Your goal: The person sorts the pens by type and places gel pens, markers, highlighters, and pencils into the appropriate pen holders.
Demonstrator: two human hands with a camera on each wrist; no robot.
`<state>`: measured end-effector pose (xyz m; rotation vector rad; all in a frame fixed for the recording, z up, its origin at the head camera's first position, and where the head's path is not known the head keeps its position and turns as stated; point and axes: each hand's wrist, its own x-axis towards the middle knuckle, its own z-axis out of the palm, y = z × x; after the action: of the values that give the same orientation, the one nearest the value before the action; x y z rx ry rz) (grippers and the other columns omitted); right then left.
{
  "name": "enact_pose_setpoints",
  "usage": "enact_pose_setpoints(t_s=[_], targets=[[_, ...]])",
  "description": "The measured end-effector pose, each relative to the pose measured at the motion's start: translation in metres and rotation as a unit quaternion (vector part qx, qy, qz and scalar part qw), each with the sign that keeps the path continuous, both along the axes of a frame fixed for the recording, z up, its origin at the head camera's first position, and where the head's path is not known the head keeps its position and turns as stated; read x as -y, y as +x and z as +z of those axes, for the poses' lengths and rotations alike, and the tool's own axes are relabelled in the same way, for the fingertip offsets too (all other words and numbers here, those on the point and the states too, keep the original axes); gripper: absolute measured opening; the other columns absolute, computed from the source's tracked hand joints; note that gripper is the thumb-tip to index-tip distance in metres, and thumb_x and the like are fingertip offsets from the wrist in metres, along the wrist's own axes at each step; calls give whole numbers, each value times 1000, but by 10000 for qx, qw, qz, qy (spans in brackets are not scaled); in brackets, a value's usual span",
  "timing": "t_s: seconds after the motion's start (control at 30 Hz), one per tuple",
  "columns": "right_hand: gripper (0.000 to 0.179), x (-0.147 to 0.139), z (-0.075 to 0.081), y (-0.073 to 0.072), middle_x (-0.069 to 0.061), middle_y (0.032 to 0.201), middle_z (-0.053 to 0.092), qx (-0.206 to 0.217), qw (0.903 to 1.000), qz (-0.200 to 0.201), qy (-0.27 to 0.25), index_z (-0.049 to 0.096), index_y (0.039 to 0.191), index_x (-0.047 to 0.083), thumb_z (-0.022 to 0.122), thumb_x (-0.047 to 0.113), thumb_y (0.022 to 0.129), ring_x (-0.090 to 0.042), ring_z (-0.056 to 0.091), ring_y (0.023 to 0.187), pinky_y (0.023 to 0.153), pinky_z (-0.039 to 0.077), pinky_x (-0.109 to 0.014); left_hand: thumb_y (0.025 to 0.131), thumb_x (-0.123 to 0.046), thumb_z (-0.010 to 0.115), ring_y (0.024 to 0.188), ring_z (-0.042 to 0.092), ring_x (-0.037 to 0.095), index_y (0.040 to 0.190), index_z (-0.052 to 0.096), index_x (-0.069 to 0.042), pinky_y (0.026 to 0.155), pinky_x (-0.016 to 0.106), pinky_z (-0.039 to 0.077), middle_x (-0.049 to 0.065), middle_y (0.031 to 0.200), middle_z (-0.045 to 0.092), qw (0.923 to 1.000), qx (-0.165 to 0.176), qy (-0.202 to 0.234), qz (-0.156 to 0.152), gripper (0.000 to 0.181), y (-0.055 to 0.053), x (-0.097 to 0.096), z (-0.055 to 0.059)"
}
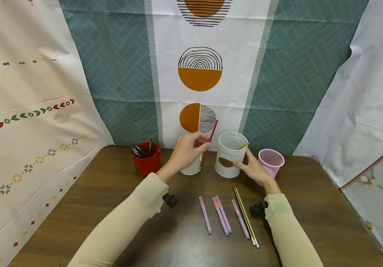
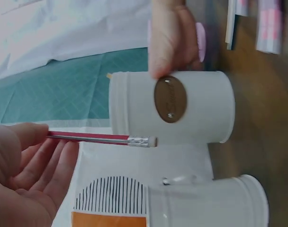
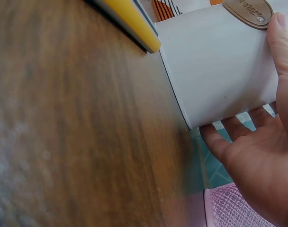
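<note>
In the head view my left hand (image 1: pixel 188 149) pinches a red pencil (image 1: pixel 213 129) between thumb and fingers. The left wrist view shows the pencil's metal band and pale eraser (image 2: pixel 152 141) pointing away from the hand, toward the table. My right hand (image 1: pixel 255 168) holds a white canister (image 1: pixel 224 153) from its right side, thumb near the brown oval label (image 3: pixel 250 10) and fingers around the side. A yellow pencil (image 1: pixel 243 146) leans inside that canister. Behind the left hand stands a second white canister (image 1: pixel 190 170), partly hidden.
A red bucket (image 1: pixel 148 167) with black pens stands at the left. The pink mesh cup (image 1: pixel 271 158) is right of the right hand. Several pink-purple pens (image 1: pixel 205 215) lie in front, with a yellow pencil (image 1: pixel 246 217) and a black pencil (image 1: pixel 241 211).
</note>
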<state>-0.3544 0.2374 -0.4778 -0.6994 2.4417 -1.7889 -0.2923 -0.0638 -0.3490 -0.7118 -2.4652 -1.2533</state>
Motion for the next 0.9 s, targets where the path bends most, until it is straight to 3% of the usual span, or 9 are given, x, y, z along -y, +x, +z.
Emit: enact_pose_setpoints(t_s=[0.17, 0.4, 0.57, 0.7, 0.77, 0.9], targets=[[78, -1, -1, 1, -19, 153, 49, 44, 10000, 0, 50, 25, 166, 13, 71, 12, 103, -35, 51, 137, 106, 47, -24, 101, -17, 75, 89, 75, 16, 117, 75, -9, 81, 28, 62, 2, 102, 80, 9989, -151, 437, -13, 18, -11, -17, 12], [80, -2, -1, 1, -20, 155, 49, 88, 9998, -76, 136, 24, 166, 12, 72, 15, 103, -36, 48, 142, 116, 42, -46, 103, -18, 74, 93, 75, 17, 122, 73, -8, 85, 24, 61, 5, 108, 79, 9955, -112, 937, -54, 22, -24, -35, 17], [80, -2, 1, 1, -22, 153, 50, 139, 9998, 15, 117, 24, 166, 11, 72, 15, 103, -38, 51, 140, 110, 47, -33, 102, -17, 74, 95, 76, 19, 125, 71, -6, 85, 24, 62, 8, 112, 78, 9916, -58, 1291, -78, 26, -30, -44, 18], [79, -2, 1, 0, -23, 153, 50, 149, 9999, 42, 48, 25, 166, 11, 73, 14, 102, -39, 52, 138, 103, 48, -22, 103, -20, 73, 95, 75, 20, 124, 71, -6, 86, 23, 61, 8, 113, 79, 9910, -180, 1324, 29, 25, -36, -52, 21], [79, -3, 1, -1, -22, 153, 50, 168, 9998, 35, 26, 25, 166, 11, 72, 13, 102, -39, 52, 138, 105, 48, -25, 104, -21, 72, 96, 75, 19, 124, 70, -7, 87, 22, 60, 8, 113, 78, 9912, -189, 1309, 40, 25, -39, -56, 23], [81, -5, 0, -2, -21, 156, 48, 174, 9998, -9, 72, 24, 167, 12, 73, 14, 102, -38, 48, 142, 115, 44, -42, 104, -22, 72, 98, 74, 17, 124, 71, -8, 90, 21, 59, 6, 114, 78, 9911, -204, 1319, 33, 25, -43, -63, 27]])
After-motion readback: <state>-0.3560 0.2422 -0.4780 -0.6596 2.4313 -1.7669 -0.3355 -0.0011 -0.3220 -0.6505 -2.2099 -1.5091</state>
